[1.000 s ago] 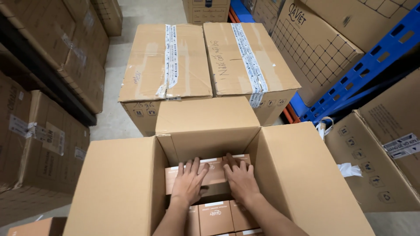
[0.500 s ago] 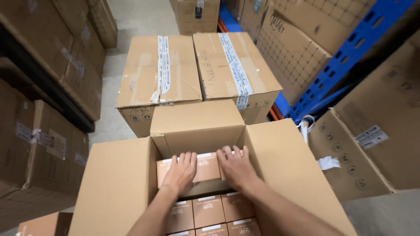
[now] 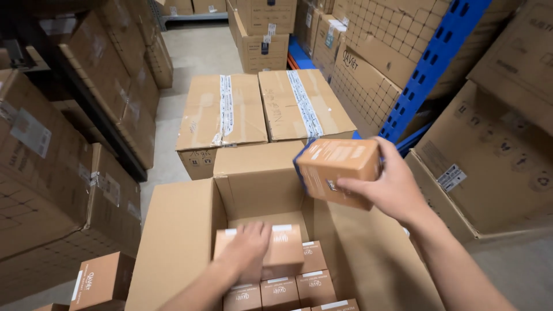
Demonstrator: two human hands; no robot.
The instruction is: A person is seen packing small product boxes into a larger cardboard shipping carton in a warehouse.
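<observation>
Since a moment ago, I am lifting my right hand [image 3: 391, 187] clear, gripping one small brown box [image 3: 339, 170] above the open carton [image 3: 184, 230], and it could be slipping while my left hand [image 3: 247, 250] is pressing flat on another small box [image 3: 282, 250] inside.

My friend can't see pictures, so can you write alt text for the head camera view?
A person's right hand lifts a small tan cardboard box above a big open brown cardboard carton, while the left hand rests on another small tan box atop rows of similar ones. Two taped cartons sit behind, beside blue metal racking.
</observation>
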